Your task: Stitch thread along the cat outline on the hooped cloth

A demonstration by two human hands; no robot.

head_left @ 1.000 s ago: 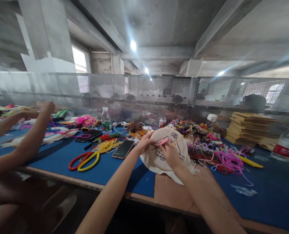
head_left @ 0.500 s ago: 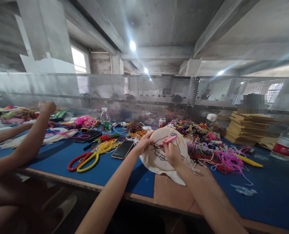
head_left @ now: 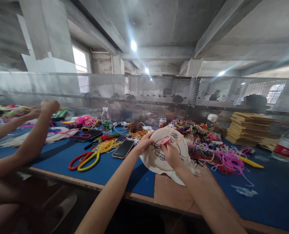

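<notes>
An embroidery hoop (head_left: 156,164) with cream cloth stretched in it is tilted up above the table edge. Dark outlines are drawn on the cloth, whose loose edges hang below. My left hand (head_left: 144,143) grips the hoop's left rim, thumb at the front. Closed round a pink punch needle (head_left: 167,141), my right hand (head_left: 170,154) is at the middle of the cloth. The tool's tip is hidden by my fingers, so I cannot tell whether it is in the cloth. A strand of orange yarn (head_left: 181,139) shows near the upper right of the hoop.
Red-and-yellow scissors (head_left: 88,161) and a phone (head_left: 123,149) lie left of the hoop. Tangled yarn (head_left: 228,159) is heaped on the right, beside stacked brown envelopes (head_left: 246,128) and a bottle (head_left: 287,144). At far left, a co-worker's arms (head_left: 34,139) reach over the table.
My right hand and the punch needle have shifted slightly left and down over the cloth. My left hand keeps its hold. The co-worker's hands have moved a little right.
</notes>
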